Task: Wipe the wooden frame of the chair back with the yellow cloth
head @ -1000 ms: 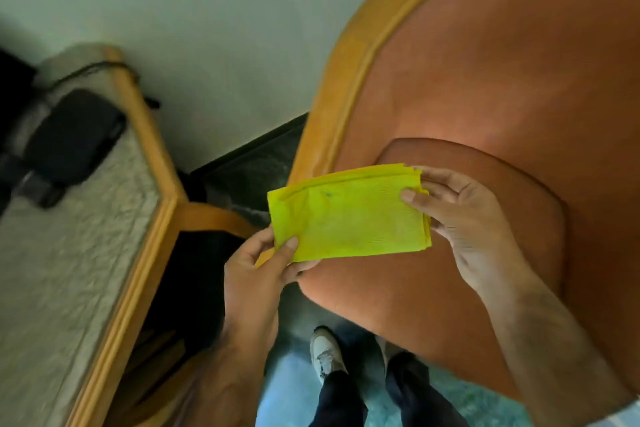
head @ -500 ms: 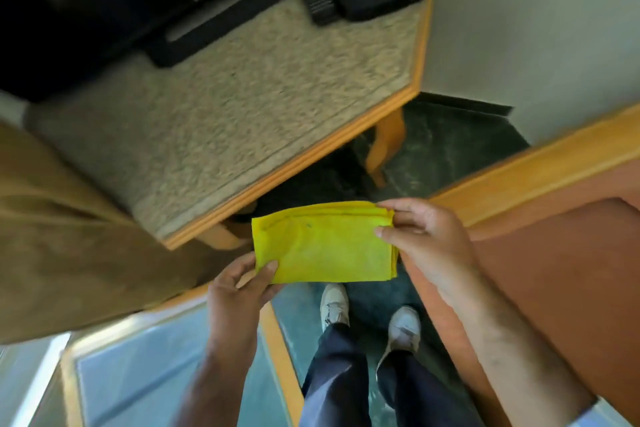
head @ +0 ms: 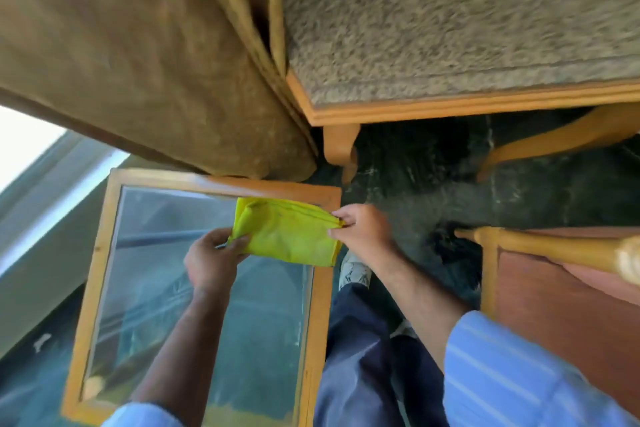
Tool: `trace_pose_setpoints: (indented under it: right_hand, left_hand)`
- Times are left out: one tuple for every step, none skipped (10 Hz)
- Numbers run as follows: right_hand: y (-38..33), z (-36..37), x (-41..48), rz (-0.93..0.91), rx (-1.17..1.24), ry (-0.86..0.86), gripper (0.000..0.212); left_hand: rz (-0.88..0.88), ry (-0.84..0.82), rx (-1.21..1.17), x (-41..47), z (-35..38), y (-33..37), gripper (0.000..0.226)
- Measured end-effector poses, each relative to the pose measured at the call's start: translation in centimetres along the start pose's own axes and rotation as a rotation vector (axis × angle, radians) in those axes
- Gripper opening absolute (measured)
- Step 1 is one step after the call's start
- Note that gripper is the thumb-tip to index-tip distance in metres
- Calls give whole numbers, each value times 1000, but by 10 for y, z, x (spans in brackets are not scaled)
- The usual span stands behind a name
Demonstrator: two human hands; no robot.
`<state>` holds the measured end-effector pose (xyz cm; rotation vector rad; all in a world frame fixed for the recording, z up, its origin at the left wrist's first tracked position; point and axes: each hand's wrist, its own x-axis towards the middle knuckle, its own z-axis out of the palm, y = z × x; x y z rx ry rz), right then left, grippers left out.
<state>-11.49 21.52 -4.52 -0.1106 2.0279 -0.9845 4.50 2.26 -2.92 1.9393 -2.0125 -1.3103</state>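
Both hands pinch a folded yellow cloth [head: 287, 232] held in mid-air: left hand [head: 211, 260] clamps its left corner, right hand [head: 363, 230] its right edge. Below the grip: glass-topped wooden-framed table [head: 100, 253]. Right of the right hand: dark floor [head: 433, 191], then the chair's wooden frame [head: 540, 248], well apart from cloth.

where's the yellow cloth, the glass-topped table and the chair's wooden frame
yellow cloth [head: 289, 236], head view, middle of the folded cloth's face
glass-topped table [head: 320, 305], head view, right wooden edge beside the glass
chair's wooden frame [head: 540, 248], head view, top rail at lower right
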Motion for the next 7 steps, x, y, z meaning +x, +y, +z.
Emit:
trace_pose_setpoints:
  right_hand:
    - [5, 24, 18, -3, -96, 25, 35]
    - [14, 47, 39, -23, -193, 112, 31]
    - [18, 55, 50, -69, -272, 145, 30]
    - [26, 59, 58, -172, -524, 132, 34]
    - [28, 59, 58, -262, -789, 177, 47]
    - [24, 51, 49, -373, -979, 260, 81]
    - [19, 43, 29, -427, -973, 296, 92]
  left_hand:
    - [76, 15, 242, 19, 6, -18, 16]
    - [144, 17, 382, 36, 16, -35, 18]
    - [161, 13, 455, 45, 22, -39, 21]
    - [147, -34, 673, 53, 31, -43, 24]
    - [133, -62, 802, 58, 33, -43, 32]
    - [299, -18, 944, 52, 31, -34, 70]
    - [562, 10, 959, 32, 30, -22, 83]
